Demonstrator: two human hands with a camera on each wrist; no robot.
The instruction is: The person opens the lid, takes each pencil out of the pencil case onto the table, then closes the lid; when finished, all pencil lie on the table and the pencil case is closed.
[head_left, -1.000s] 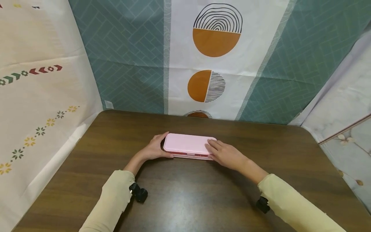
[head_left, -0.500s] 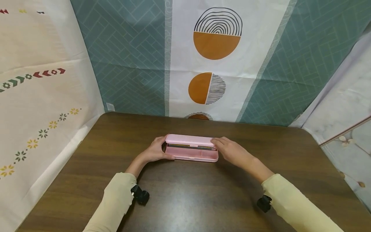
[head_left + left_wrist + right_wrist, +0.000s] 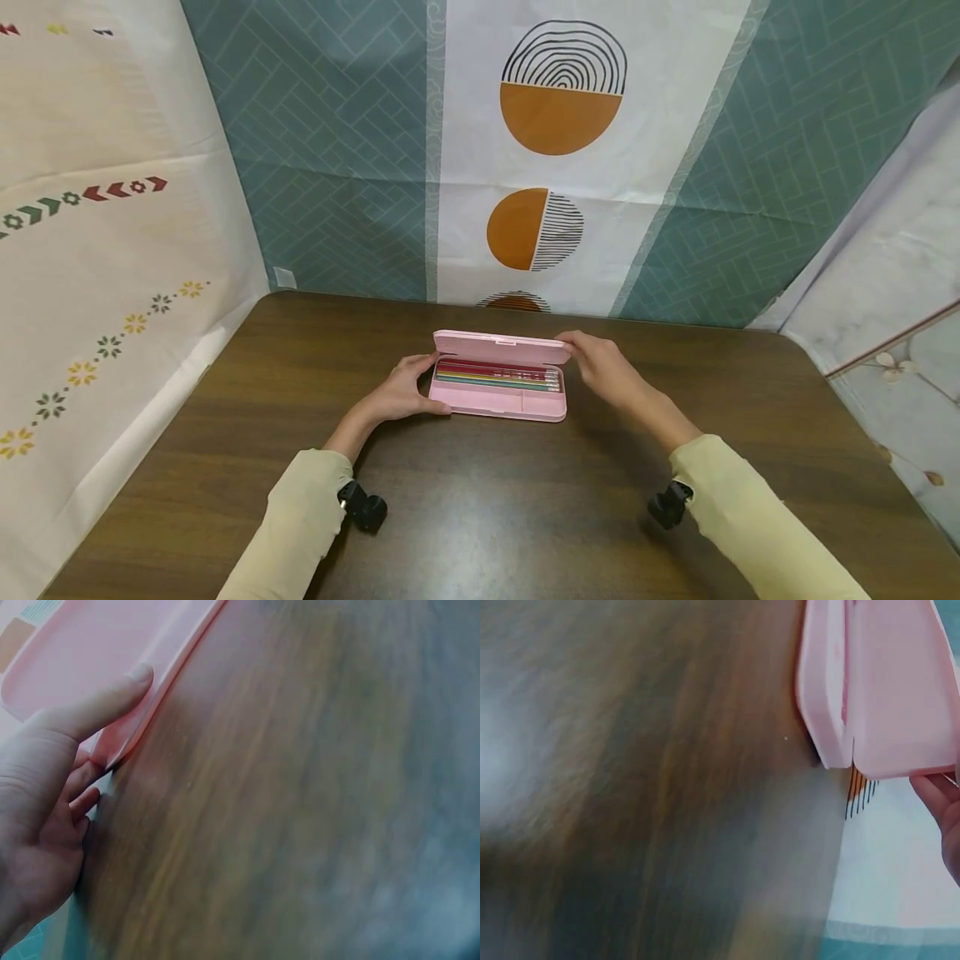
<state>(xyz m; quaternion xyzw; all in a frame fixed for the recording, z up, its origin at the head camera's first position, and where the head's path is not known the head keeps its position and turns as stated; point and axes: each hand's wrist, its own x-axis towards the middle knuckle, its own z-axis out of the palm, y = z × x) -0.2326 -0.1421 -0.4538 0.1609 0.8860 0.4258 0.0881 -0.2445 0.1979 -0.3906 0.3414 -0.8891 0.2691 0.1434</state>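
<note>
A pink pencil case (image 3: 480, 402) lies on the table with its lid (image 3: 501, 347) raised. Inside, along the back compartment, lie several pencils (image 3: 495, 375) in red, yellow and green. My left hand (image 3: 397, 390) holds the case's left end, thumb on the front edge and fingers behind it; the left wrist view shows the thumb resting over the rim (image 3: 161, 682). With my right hand (image 3: 606, 367) I grip the right end of the lid; in the right wrist view the fingers (image 3: 936, 796) touch the lid's edge, partly cut off by the frame.
The case stands toward the back of a brown wooden table (image 3: 465, 500). Behind it hangs a patterned cloth (image 3: 352, 208), and more cloth (image 3: 112, 333) hangs along the left side. A small black camera (image 3: 365, 507) sits on the left wrist.
The lid has swung up and back from nearly closed, uncovering the pencils. My right hand has risen with its edge, while the left hand stays at the left end.
</note>
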